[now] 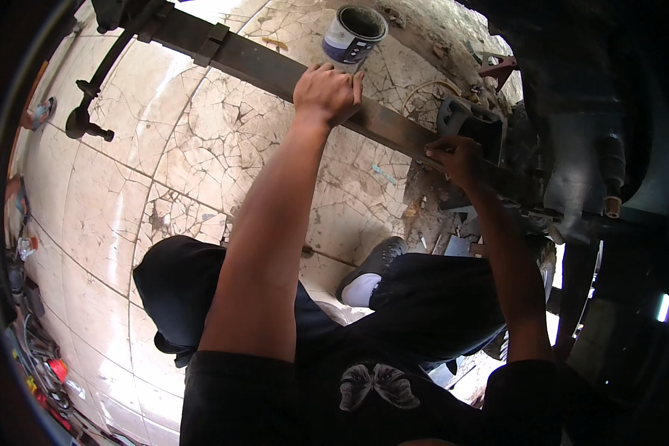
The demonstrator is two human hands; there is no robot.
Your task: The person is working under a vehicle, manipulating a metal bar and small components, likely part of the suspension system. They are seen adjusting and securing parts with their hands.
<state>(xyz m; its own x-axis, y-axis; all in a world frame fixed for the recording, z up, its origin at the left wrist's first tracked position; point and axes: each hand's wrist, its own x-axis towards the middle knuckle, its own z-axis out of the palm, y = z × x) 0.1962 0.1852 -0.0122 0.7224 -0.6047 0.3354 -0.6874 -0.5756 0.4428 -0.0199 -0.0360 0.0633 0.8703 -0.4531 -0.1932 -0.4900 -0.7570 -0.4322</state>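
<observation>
A long, dark, flat metal bar (256, 65), which looks like a vehicle leaf spring, slants from the upper left down to the right. A clip band (211, 45) wraps round it near its left part. My left hand (327, 95) is closed over the bar's middle, fingers curled and knuckles up. Farther right, my right hand (457, 158) is in shadow against the bar, its fingertips pinched together at the surface. Anything small between those fingers is hidden. A rod with a ball joint (78, 123) hangs left of the bar.
An open paint can (355, 36) stands beyond the bar. Dark vehicle parts (587, 149) crowd the right side, near a red metal stand (500, 68). Cracked tiles (201, 141) cover the floor. Assorted tools (44, 364) lie at the lower left, and another person's foot (43, 111) shows at the left edge.
</observation>
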